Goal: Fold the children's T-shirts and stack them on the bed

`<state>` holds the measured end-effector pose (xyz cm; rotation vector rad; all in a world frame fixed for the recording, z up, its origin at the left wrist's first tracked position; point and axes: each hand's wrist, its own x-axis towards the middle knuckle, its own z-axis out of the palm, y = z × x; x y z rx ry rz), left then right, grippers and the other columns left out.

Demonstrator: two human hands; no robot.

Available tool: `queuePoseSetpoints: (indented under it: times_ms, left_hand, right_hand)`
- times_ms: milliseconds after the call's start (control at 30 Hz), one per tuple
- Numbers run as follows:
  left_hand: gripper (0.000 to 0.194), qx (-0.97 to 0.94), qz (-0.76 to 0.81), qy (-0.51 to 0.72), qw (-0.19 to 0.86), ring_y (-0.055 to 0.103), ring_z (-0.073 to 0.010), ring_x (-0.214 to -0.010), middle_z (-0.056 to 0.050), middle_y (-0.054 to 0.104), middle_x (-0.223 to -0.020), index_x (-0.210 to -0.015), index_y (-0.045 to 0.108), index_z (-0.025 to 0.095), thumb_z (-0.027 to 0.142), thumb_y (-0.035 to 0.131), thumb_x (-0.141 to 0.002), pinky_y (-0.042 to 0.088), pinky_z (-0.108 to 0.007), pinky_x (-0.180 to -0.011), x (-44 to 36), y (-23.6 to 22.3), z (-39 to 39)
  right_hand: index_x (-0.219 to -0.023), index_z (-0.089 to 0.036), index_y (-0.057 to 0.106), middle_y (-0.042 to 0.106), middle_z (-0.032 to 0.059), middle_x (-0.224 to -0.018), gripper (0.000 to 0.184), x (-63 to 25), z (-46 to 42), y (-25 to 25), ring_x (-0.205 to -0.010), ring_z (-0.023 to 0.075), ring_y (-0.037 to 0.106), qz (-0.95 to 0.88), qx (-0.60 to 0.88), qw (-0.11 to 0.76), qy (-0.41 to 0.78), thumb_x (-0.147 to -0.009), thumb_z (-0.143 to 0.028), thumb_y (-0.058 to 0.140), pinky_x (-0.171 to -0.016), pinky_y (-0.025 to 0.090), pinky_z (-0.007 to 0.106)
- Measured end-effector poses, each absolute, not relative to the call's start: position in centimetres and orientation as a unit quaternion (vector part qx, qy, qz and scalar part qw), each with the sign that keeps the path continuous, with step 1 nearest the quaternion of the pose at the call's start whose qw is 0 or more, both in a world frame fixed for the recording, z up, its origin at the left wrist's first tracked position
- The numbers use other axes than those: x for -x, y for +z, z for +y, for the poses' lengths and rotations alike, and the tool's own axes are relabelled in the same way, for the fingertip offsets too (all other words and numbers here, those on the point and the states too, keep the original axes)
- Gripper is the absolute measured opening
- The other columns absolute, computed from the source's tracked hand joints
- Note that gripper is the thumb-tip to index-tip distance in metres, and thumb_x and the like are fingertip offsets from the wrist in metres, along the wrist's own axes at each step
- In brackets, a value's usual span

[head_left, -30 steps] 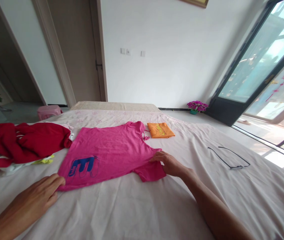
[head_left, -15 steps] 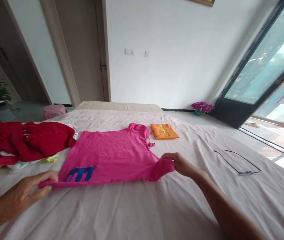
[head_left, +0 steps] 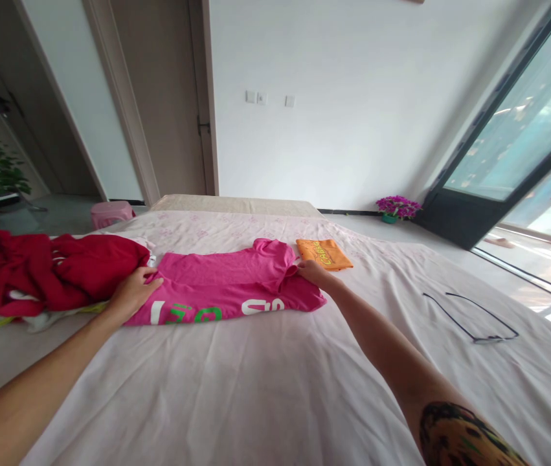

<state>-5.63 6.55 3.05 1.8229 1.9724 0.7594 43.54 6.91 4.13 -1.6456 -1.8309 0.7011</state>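
A pink T-shirt lies folded in half lengthwise on the bed, its near half turned over so white and green letters show. My left hand pinches the folded edge at the shirt's left end, beside the red clothes. My right hand holds the shirt's right end by the sleeve, close to the folded orange garment. Both arms reach out across the pale sheet.
A heap of red clothes over white and yellow pieces lies at the left. A dark wire hanger rests on the sheet at the right. Beyond the bed are a pink stool, a flower pot and a glass door.
Both hands lifted the shirt's near edge and carried it away from me over the far half. The blue letter is now hidden and the white and green print faces up.
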Motion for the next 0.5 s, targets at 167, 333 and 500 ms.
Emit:
queuePoseSetpoints:
  times_ms: [167,333,500]
  left_hand:
    - [0.055,-0.642,0.713,0.231,0.161,0.065,-0.0232,-0.102,-0.015,0.069,-0.118,-0.131,0.053,0.007,0.04,0.056,-0.086,0.046,-0.026,-0.082,5.7,2.1,6.9]
    - [0.046,-0.651,0.722,0.208,0.111,0.066,-0.0218,-0.096,-0.008,0.07,-0.116,-0.133,0.051,0.018,0.04,0.047,-0.093,0.045,-0.028,-0.081,5.3,2.7,5.9]
    - [0.046,-0.667,0.722,0.172,0.064,0.067,-0.0245,-0.098,-0.011,0.069,-0.122,-0.138,0.045,0.019,0.039,0.039,-0.097,0.045,-0.031,-0.079,4.5,3.1,5.3]
  right_hand:
    - [-0.078,-0.018,0.069,0.065,0.0023,-0.068,0.015,-44.4,7.0,2.9,-0.063,0.0168,0.059,-0.666,0.662,0.238,0.25,-0.075,-0.032,0.066,-0.058,0.045,0.026]
    - [-0.119,-0.025,0.067,0.065,0.007,-0.115,0.054,-43.0,5.9,3.7,-0.101,0.0243,0.06,-0.756,0.603,0.218,0.128,-0.066,-0.022,0.075,-0.082,0.045,0.03]
    - [-0.078,-0.02,0.071,0.067,0.0048,-0.077,0.015,-41.3,7.6,4.3,-0.081,0.0194,0.06,-0.735,0.636,0.199,0.126,-0.083,-0.027,0.06,-0.073,0.044,0.028]
